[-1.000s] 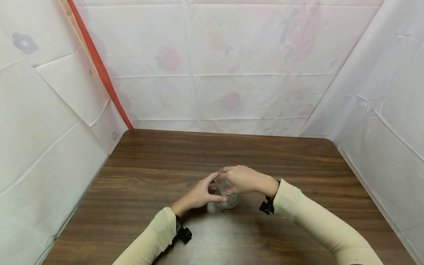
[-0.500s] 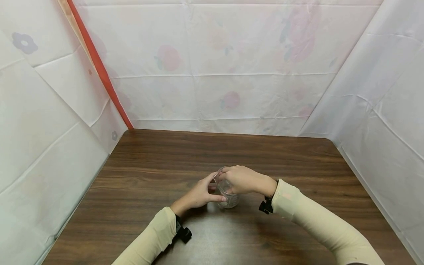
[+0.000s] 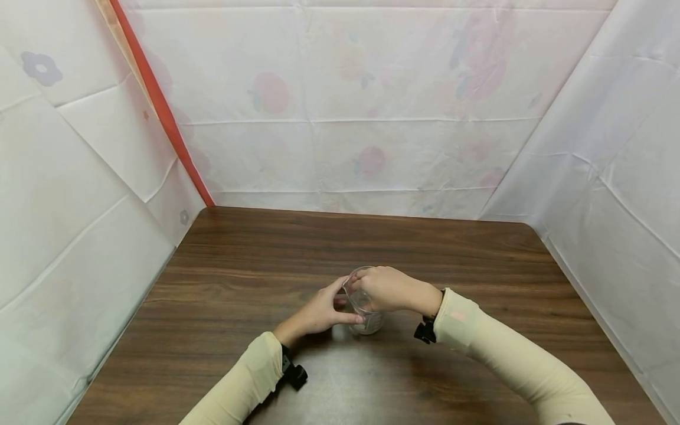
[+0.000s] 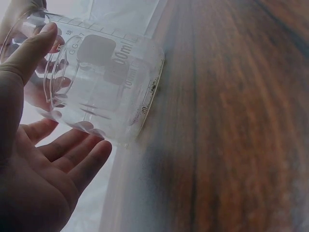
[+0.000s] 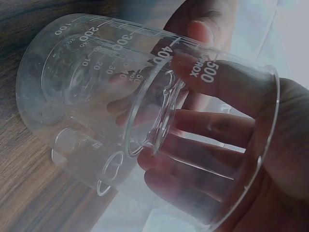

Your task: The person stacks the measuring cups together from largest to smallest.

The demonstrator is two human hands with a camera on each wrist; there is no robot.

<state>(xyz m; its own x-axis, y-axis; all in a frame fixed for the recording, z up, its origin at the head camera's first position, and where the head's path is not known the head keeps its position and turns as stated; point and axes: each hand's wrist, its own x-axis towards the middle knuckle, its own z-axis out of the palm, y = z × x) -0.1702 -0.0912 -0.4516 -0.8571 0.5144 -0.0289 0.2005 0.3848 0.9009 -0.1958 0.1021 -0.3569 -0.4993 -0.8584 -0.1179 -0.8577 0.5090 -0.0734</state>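
Observation:
A large clear glass beaker (image 3: pixel 369 324) stands on the brown wood table. My left hand (image 3: pixel 319 313) grips its side, thumb on the near face and fingers spread along the other. White volume marks up to 500 show on the wall in the right wrist view. My right hand (image 3: pixel 395 289) reaches down through its mouth. Inside, its thumb and fingers pinch the rim of a smaller glass beaker (image 5: pixel 135 116) nested in the large one. A still smaller beaker shape (image 5: pixel 82 157) shows low at the left in the right wrist view.
The wood table (image 3: pixel 255 254) ends at a white cloth backdrop (image 3: pixel 319 147) with pale fruit prints. More white cloth hangs on both sides, and a red strip (image 3: pixel 159 106) runs down the left corner.
My right wrist and forearm have shifted slightly to the left. The left hand and the large beaker look the same.

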